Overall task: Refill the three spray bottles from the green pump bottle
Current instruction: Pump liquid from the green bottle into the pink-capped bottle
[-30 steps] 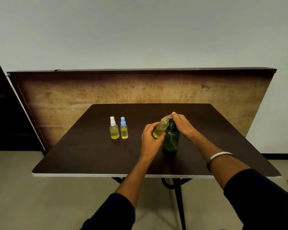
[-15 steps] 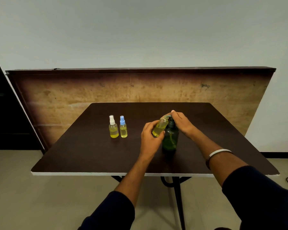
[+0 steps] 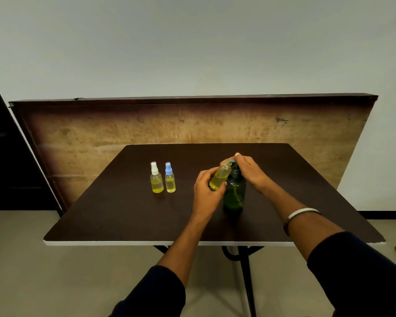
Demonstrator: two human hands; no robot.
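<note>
A dark green pump bottle [image 3: 234, 195] stands upright right of the table's middle. My right hand [image 3: 249, 171] lies over its pump head, fingers curled down on it. My left hand [image 3: 206, 191] grips a small uncapped spray bottle [image 3: 220, 177] holding yellow liquid, tilted with its mouth up under the pump's spout. Two more small bottles of yellow liquid stand upright side by side to the left: one with a white spray cap [image 3: 156, 178], one with a blue spray cap [image 3: 170, 178]. The held bottle's cap is not visible.
The dark brown table [image 3: 124, 216] has a white front edge close to me. A worn wooden board [image 3: 101, 138] leans against the wall behind it. A dark cabinet [image 3: 0, 156] stands at the left. A cable lies on the floor at the far right.
Both hands and the bottles keep nearly the same pose; the whole scene shifts slightly as my head moves.
</note>
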